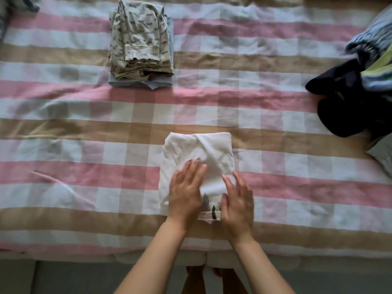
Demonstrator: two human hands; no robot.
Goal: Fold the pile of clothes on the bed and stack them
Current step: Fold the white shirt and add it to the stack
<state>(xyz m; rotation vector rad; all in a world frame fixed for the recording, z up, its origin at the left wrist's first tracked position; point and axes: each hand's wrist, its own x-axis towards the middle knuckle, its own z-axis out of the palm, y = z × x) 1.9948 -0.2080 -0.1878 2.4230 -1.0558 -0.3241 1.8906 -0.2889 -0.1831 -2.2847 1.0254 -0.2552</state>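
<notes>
One folded stack [140, 43] is sitting far left on the bed [275, 124], one loose pile [350, 92] lying at the right edge. Left hand [185, 192] and right hand [238, 200], fingers released, are pressing one white garment [203, 149] near centre.

One camera on the person's head, looking almost straight down, close over the bed's [63, 132] near edge

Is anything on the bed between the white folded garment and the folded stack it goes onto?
Nothing visible. Only checked bedspread lies between the white garment and the stack at the far left. The unfolded pile sits off at the right edge, out of that path.
</notes>
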